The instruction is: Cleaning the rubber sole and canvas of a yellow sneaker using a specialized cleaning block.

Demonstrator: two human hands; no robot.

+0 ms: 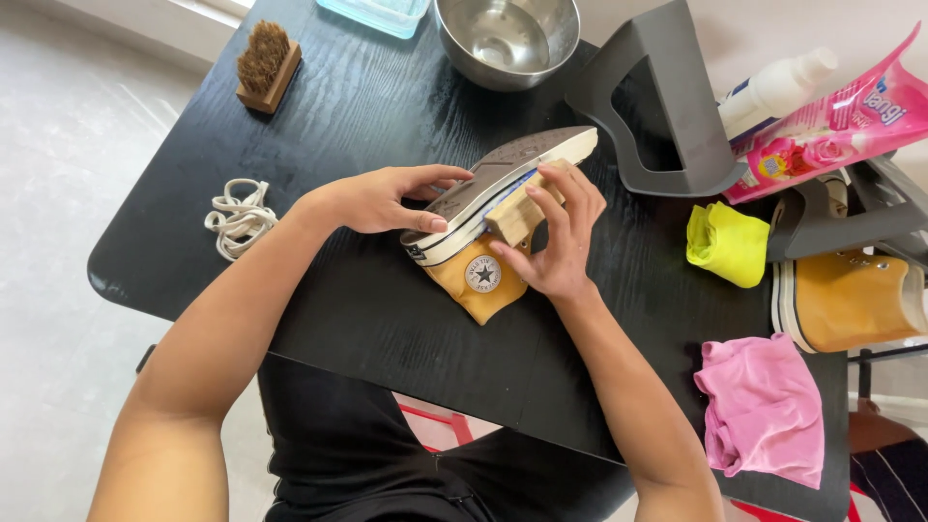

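On the black worktop [367, 309], a wooden brush [266, 66] and coiled white laces [237, 217] lie at left. The left hand [372, 198] has its fingers closed around the heel of a mustard high-top sneaker [483, 227] lying on its side at mid-worktop. The right hand [565, 242] presses a wooden brush block [522, 208] against its sole edge, fingers wrapped over it. Yellow [727, 244] and pink cloths [764, 406] lie right.

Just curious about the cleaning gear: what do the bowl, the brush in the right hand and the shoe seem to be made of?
The bowl looks like polished steel: silvery, with mirror-like glare. The brush in the right hand has a pale, matte block, probably wood; its bristles are hidden. The shoe, steadied by the left hand, seems to be mustard canvas with a whitish rubber-like sole edge.
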